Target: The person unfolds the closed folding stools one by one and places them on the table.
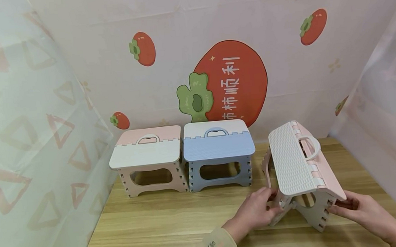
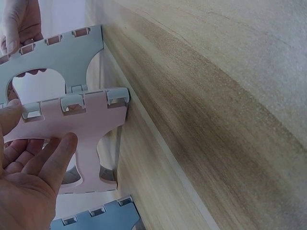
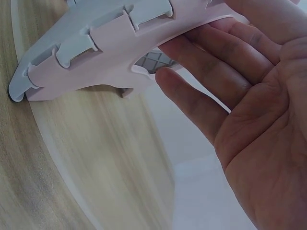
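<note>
A pink and white folding stool (image 1: 294,162) stands half folded at the right, its top bent into a ridge along the middle with the white loop handle (image 1: 311,148) at the fold. At its near left side, my left hand (image 1: 257,211) grips a leg panel. The left wrist view shows the thumb at the hinged edge and fingers against the pink leg panel (image 2: 91,139). On the opposite side my right hand (image 1: 366,209) holds the other leg's edge, below the pink half of the top. In the right wrist view its fingers reach behind the pink panel (image 3: 112,62).
Two opened folding stools stand side by side near the back wall: a pink and white one (image 1: 148,153) at the left and a blue and white one (image 1: 218,147) beside it. Printed sheeting (image 1: 112,79) encloses the wooden table (image 1: 150,226) at the back and sides.
</note>
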A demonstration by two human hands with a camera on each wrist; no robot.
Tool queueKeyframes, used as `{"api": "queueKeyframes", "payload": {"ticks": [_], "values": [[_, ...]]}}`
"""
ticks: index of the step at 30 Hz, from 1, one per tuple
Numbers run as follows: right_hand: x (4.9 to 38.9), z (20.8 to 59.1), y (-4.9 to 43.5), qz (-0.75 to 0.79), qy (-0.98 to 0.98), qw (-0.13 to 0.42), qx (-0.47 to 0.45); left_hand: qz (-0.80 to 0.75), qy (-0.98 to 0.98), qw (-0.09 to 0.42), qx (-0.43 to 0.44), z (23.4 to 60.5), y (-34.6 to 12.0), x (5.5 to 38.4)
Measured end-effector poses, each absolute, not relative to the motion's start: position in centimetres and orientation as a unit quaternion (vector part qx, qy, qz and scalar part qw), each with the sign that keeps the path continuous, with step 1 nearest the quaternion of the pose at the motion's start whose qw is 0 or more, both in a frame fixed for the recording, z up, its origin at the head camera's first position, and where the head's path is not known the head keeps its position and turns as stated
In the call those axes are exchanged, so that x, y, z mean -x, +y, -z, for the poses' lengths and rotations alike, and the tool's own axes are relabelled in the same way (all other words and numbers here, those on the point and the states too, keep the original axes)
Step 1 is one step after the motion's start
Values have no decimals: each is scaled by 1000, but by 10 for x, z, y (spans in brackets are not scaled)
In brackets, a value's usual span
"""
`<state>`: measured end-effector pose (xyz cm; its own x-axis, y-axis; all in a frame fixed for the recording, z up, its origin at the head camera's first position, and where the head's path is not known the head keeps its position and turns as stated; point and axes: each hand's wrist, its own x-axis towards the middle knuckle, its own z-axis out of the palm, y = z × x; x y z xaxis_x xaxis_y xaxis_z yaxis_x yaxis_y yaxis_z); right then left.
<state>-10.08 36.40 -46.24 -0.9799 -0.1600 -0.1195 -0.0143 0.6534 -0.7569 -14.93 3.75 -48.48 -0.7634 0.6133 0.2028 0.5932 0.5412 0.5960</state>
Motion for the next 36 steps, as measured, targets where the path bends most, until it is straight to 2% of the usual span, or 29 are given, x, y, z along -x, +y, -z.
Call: {"api": "queueKeyframes", "payload": {"ticks": [36], "values": [[102,464,372,411,906,99,20,-334,881,30,-334,484,37,150]]}}
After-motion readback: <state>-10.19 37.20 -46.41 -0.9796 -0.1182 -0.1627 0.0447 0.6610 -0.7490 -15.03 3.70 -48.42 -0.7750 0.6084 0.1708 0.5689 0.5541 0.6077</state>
